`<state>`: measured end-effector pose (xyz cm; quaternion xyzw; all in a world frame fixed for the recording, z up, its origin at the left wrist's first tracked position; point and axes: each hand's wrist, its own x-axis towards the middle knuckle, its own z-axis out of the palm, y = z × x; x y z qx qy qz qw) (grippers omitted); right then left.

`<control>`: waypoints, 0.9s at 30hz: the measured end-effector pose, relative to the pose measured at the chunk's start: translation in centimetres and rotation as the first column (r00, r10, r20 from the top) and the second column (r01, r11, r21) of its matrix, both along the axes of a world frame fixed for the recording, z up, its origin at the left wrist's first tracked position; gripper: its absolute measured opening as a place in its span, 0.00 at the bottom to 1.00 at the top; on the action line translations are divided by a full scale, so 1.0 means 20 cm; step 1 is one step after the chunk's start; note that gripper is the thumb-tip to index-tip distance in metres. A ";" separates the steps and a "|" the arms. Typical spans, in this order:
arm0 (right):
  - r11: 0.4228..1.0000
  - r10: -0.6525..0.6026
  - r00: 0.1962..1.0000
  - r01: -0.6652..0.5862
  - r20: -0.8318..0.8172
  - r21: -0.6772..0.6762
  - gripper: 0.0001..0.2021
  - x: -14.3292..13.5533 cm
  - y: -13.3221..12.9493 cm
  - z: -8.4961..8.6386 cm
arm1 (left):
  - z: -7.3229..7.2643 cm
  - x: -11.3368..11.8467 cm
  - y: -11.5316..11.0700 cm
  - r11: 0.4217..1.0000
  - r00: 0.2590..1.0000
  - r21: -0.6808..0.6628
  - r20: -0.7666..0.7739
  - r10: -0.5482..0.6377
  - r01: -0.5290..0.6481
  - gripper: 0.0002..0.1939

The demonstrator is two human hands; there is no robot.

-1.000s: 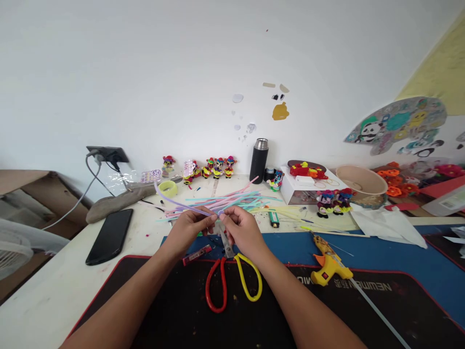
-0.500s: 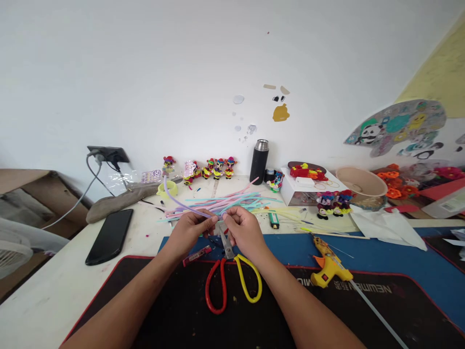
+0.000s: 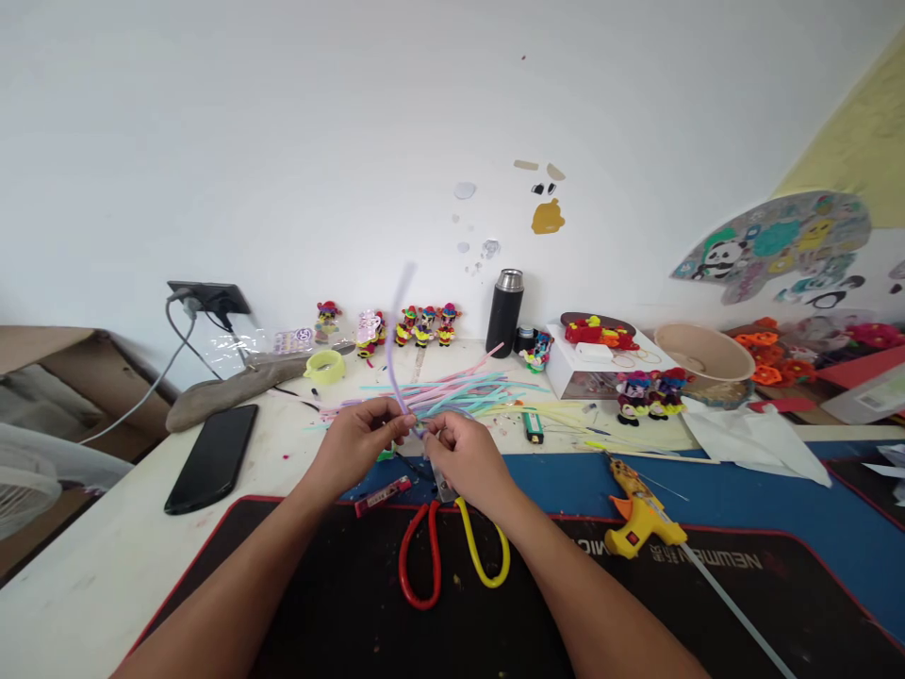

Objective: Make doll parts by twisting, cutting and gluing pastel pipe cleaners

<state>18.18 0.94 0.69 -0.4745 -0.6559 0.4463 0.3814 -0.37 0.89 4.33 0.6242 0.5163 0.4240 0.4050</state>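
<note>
A purple pipe cleaner (image 3: 393, 363) rises from between my hands, its free end blurred above the table. My left hand (image 3: 364, 438) pinches it between thumb and fingertips. Close beside it, my right hand (image 3: 470, 457) pinches the pipe cleaner's lower part, which the fingers mostly hide. Below my hands lie scissors (image 3: 419, 566) with one red and one yellow handle; my right hand covers most of their blades. A pile of pink, blue and purple pipe cleaners (image 3: 459, 391) lies just beyond my hands.
A yellow glue gun (image 3: 647, 519) lies on the black mat (image 3: 339, 604) at right. A phone (image 3: 212, 459) and tape roll (image 3: 325, 366) sit at left. Along the wall stand a black flask (image 3: 504, 316) and several small figures (image 3: 425, 326). A green lighter (image 3: 533, 427) lies near the pile.
The purple pipe cleaner's free end has swung from the left to upright. My left hand has shifted slightly left, and my right hand has turned, covering more of the scissor blades.
</note>
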 end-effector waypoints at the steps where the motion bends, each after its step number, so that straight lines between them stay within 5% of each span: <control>1: 1.000 -0.009 1.000 0.009 -0.014 0.001 0.03 0.00 0.01 -0.01 | 0.00 0.00 0.00 1.000 1.000 -0.010 0.011 0.000 0.000 0.20; 17: 0.991 -0.071 0.945 0.031 -0.320 -0.126 0.11 0.00 0.02 0.02 | -0.08 0.02 0.01 0.984 0.970 -0.131 0.225 -0.092 0.123 0.17; 27: 0.981 -0.061 0.914 -0.019 -0.401 -0.192 0.16 -0.01 0.02 0.02 | -0.12 0.05 0.00 0.994 0.954 -0.091 0.300 -0.021 0.051 0.15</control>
